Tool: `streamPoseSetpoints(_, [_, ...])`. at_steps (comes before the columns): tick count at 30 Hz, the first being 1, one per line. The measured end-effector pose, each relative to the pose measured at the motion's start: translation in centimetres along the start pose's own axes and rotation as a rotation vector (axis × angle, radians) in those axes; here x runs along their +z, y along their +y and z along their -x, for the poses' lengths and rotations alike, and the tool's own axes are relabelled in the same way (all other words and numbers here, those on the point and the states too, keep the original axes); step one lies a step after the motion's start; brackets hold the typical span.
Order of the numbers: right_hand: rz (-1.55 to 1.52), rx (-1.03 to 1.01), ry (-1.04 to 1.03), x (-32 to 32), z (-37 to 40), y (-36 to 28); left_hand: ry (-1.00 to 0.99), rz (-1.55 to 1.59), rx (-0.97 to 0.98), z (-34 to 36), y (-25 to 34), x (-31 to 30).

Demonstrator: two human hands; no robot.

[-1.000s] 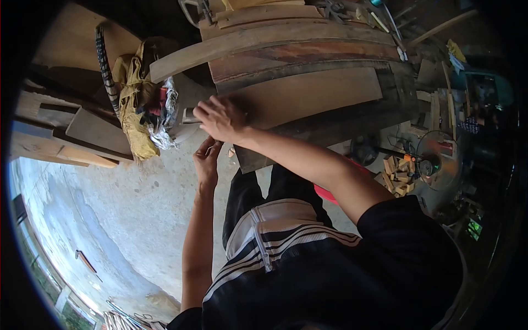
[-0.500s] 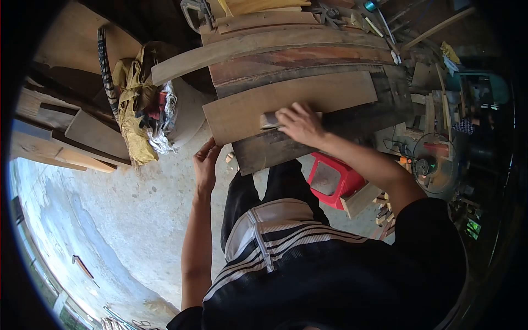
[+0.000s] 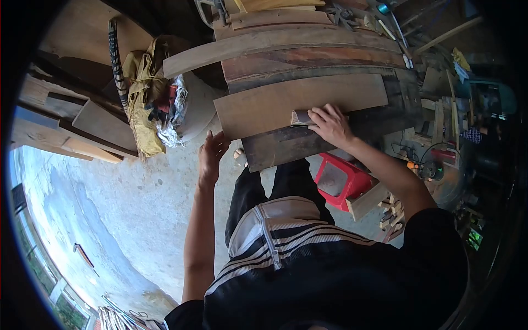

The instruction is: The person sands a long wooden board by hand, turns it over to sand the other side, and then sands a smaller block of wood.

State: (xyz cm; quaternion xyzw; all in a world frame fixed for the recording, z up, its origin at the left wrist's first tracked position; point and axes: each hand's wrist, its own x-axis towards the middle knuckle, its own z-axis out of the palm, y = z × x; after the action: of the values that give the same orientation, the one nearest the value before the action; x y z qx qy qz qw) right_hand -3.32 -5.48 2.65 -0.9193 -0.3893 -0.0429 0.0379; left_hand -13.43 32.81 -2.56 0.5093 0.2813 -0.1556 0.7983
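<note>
A brown wooden board [image 3: 258,113] lies across the dark plank bench top [image 3: 269,151] in front of me. My right hand [image 3: 333,126] grips a sanding block [image 3: 300,117], which rests at the board's near edge, right of its middle. The block's left end sticks out past my fingers; the rest is under the hand. My left hand [image 3: 211,157] is at the board's near left corner, its fingers apart and holding nothing, the fingertips right by the edge.
A long curved wood strip [image 3: 275,44] lies farther back on the bench, with pliers [image 3: 344,16] beyond. Left stands a bucket [image 3: 199,107] with yellow sacking [image 3: 144,126]. A red plastic stool [image 3: 357,184] and a fan [image 3: 434,170] are at right.
The sanding block and my right hand have slid to the right along the board. My left hand's fingers have loosened from the corner and spread. The whole view has shifted slightly.
</note>
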Motion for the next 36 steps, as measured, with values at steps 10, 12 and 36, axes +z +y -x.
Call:
streamPoseSetpoints(10, [-0.162, -0.167, 0.132, 3.7, -12.8, -16.3, 0.137, 0.49, -0.177, -0.1, -0.1, -0.4])
streamPoseSetpoints(12, [-0.202, -0.173, 0.112, 4.2, -12.3, -14.9, 0.081, 0.473, -0.22, -0.4, -0.3, -1.1])
streamPoseSetpoints(36, [-0.072, 0.088, 0.156, 2.6, -9.7, -1.2, 0.115, 0.056, 0.106, 0.2, -1.4, 1.4])
